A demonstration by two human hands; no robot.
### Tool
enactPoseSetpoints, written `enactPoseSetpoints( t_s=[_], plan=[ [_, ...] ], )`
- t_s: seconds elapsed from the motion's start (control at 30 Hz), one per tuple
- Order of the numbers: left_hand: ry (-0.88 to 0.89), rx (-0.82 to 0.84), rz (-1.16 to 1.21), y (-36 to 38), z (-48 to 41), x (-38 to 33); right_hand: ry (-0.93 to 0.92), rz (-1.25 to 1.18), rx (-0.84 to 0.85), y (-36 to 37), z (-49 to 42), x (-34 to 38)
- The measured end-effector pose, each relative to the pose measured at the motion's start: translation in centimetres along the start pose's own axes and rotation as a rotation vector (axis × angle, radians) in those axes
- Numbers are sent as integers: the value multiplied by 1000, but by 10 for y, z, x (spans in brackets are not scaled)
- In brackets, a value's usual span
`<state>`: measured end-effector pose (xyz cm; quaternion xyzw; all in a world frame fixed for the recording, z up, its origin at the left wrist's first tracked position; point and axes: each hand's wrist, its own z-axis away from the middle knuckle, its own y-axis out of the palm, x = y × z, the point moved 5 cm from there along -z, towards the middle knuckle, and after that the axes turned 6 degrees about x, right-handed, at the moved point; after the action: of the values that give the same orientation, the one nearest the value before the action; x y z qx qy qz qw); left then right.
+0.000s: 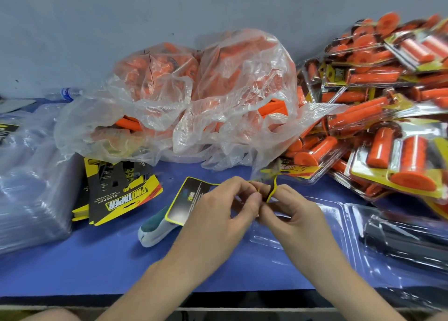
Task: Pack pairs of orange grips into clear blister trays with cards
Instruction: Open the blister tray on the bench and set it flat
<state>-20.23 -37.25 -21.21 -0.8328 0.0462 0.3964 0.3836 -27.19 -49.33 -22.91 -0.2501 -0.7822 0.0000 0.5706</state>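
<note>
Blue surface (116,260), left hand (218,214) and right hand (293,214) each with grip pinched on bent black-and-yellow printed card (189,199), clear plastic blister tray (334,223) just beside

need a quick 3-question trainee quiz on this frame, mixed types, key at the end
1. True or false: the left hand and the right hand both pinch the same card.
2. Where are the loose orange grips kept?
A. in clear plastic bags
B. in a cardboard box
C. in a metal bin
3. Fill in: the pile of finished packs lies on the person's ____ side of the table.

Key: 1 true; 2 A; 3 right.
</note>
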Motion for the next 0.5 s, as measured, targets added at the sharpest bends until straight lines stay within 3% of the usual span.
enactPoseSetpoints(
  t_s=[0.07, 0.2, 0.5],
  plan=[
    [23, -44, -130, 0, 1, -1, 25, -43, -17, 2, 0, -2],
    [5, -124, -135, -6, 0, 1, 123, -207, -79, -1, 0, -6],
    [-180, -315, 191, -49, -10, 24, 225, -386, -158, -20, -2, -9]
  ],
)
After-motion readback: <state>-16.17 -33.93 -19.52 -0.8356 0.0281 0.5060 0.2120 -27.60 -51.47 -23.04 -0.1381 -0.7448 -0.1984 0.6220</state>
